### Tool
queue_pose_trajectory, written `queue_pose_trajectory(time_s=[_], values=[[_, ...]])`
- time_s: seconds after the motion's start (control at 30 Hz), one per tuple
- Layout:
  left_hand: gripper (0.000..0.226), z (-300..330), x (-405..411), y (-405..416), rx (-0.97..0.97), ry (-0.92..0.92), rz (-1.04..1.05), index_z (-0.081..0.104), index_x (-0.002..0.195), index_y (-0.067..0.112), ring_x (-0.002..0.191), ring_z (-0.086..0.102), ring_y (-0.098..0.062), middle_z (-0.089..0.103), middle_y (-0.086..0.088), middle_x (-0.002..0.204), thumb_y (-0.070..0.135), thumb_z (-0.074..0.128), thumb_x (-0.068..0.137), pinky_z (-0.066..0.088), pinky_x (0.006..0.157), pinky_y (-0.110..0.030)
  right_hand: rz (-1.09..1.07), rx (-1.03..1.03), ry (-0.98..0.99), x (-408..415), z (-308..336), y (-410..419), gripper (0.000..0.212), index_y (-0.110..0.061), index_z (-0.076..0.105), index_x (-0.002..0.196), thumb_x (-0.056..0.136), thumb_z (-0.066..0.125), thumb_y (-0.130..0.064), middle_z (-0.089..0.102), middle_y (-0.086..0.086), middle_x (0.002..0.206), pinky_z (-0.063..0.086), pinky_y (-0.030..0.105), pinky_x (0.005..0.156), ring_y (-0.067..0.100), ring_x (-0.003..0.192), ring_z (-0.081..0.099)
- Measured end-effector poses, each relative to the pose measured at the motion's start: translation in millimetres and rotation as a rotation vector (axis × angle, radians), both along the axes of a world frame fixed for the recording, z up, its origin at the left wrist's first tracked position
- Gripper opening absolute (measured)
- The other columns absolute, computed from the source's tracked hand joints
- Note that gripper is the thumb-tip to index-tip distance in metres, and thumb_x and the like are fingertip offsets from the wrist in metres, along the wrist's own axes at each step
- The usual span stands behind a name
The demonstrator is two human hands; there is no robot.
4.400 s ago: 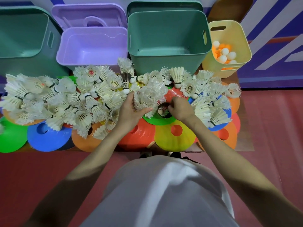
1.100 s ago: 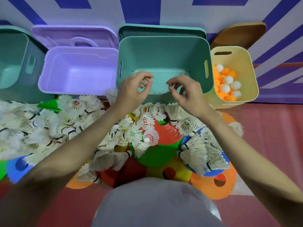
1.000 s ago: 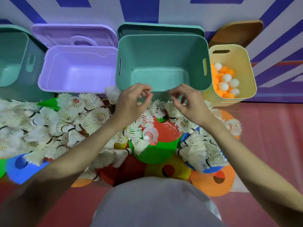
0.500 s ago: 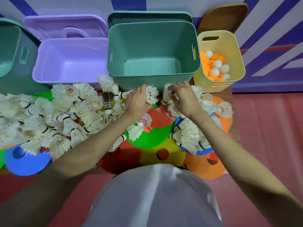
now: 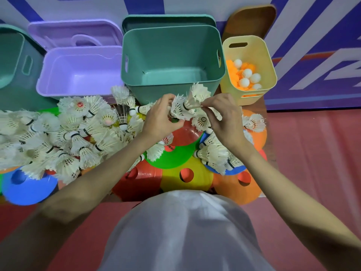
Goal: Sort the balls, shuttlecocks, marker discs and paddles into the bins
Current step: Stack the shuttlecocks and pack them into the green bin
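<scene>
A heap of white shuttlecocks (image 5: 64,133) lies over coloured marker discs (image 5: 185,175) on the floor before me. My left hand (image 5: 159,118) and my right hand (image 5: 224,118) meet in front of the green bin (image 5: 172,61). Between them they pinch a small cluster of shuttlecocks (image 5: 187,104), lifted just below the bin's near wall. The green bin's floor looks bare. A yellow bin (image 5: 249,53) on the right holds white and orange balls (image 5: 246,75). No paddles show.
A purple bin (image 5: 78,71) stands left of the green one, with purple and green lids propped behind. Another green bin (image 5: 11,61) is at the far left. A brown board (image 5: 252,18) leans behind the yellow bin. Red floor lies to the right.
Both hands dropped from over the green bin back onto the pile and closed on a cluster of shuttlecocks, which now rises off the discs.
</scene>
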State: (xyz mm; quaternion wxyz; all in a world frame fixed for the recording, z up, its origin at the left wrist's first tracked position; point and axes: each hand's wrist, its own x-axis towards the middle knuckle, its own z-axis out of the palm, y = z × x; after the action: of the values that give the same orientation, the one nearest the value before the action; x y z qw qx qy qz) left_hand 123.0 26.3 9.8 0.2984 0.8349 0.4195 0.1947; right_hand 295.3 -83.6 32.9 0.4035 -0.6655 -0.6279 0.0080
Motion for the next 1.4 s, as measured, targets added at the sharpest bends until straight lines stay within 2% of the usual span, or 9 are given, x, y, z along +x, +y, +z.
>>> queue_pose_trajectory(time_s=[0.33,0.47,0.57,0.7,0.8,0.9,1.0,1.2,1.4], values=[[0.064,1,-30,-45,-0.19,-0.261,0.072,0.051,0.117,0.018,0.095,0.064,-0.009,0.061,0.008,0.109,0.042,0.078,0.063,0.053,0.077,-0.021,0.195,-0.08,0.045,-31,-2,-18,0.021,-0.007,0.069,0.11,0.092,0.063,-0.013,0.07,0.003,0.102,0.046,0.027,0.085,0.023,0.099,0.057],[0.06,-5,-44,-58,-0.224,-0.291,0.109,0.049,0.116,0.019,0.094,0.064,-0.008,0.059,0.008,0.109,0.031,0.083,0.067,0.052,0.071,-0.022,0.11,-0.094,0.131,-34,-5,-36,0.029,-0.008,0.063,0.121,0.094,0.059,-0.019,0.065,0.003,0.117,0.048,0.033,0.092,0.019,0.111,0.055],[0.061,-7,-52,-67,-0.253,-0.284,0.114,0.048,0.117,0.019,0.096,0.061,-0.008,0.056,0.017,0.107,0.027,0.085,0.069,0.054,0.077,-0.025,-0.069,-0.119,0.196,-32,-17,-56,0.025,-0.009,0.063,0.116,0.095,0.056,-0.022,0.065,0.004,0.11,0.05,0.036,0.082,0.02,0.105,0.054],[0.061,-10,-60,-78,-0.273,-0.272,0.096,0.047,0.117,0.02,0.095,0.058,-0.003,0.051,0.024,0.106,0.023,0.085,0.07,0.048,0.076,-0.012,-0.291,-0.367,0.215,-31,-43,-79,0.034,-0.005,0.064,0.1,0.088,0.064,-0.037,0.066,0.008,0.093,0.045,0.036,0.076,0.027,0.091,0.058],[0.063,-13,-64,-83,-0.293,-0.264,0.081,0.047,0.12,0.018,0.097,0.059,-0.004,0.051,0.025,0.108,0.024,0.085,0.07,0.049,0.081,-0.017,-0.276,-0.559,0.14,-34,-58,-84,0.035,0.0,0.068,0.088,0.084,0.07,-0.034,0.068,0.014,0.086,0.047,0.038,0.072,0.031,0.085,0.061],[0.063,-15,-68,-84,-0.33,-0.265,0.076,0.047,0.124,0.013,0.094,0.055,0.012,0.05,0.025,0.108,0.02,0.084,0.072,0.045,0.078,-0.008,-0.249,-0.6,0.14,-42,-62,-83,0.025,0.003,0.07,0.079,0.083,0.07,-0.023,0.067,0.019,0.08,0.046,0.04,0.065,0.034,0.079,0.062],[0.063,-16,-72,-83,-0.336,-0.261,0.072,0.046,0.125,0.01,0.092,0.052,0.018,0.049,0.025,0.106,0.018,0.083,0.074,0.042,0.076,-0.004,-0.237,-0.589,0.148,-51,-61,-79,0.023,0.004,0.071,0.079,0.087,0.065,-0.016,0.07,0.02,0.08,0.048,0.042,0.067,0.035,0.076,0.062],[0.068,-16,-82,-78,-0.349,-0.237,0.078,0.045,0.128,0.013,0.109,0.056,-0.017,0.055,0.002,0.12,0.024,0.084,0.073,0.051,0.088,-0.026,-0.282,-0.575,0.131,-56,-63,-74,0.018,-0.001,0.069,0.073,0.084,0.059,-0.01,0.066,0.016,0.073,0.049,0.041,0.062,0.031,0.072,0.061],[0.062,-19,-89,-78,-0.359,-0.222,0.116,0.047,0.126,0.011,0.101,0.057,-0.012,0.055,0.009,0.109,0.017,0.081,0.075,0.049,0.086,-0.024,-0.331,-0.059,0.18,-70,-30,-78,0.014,-0.003,0.069,0.092,0.093,0.058,-0.013,0.067,0.01,0.093,0.043,0.027,0.078,0.023,0.088,0.057]])
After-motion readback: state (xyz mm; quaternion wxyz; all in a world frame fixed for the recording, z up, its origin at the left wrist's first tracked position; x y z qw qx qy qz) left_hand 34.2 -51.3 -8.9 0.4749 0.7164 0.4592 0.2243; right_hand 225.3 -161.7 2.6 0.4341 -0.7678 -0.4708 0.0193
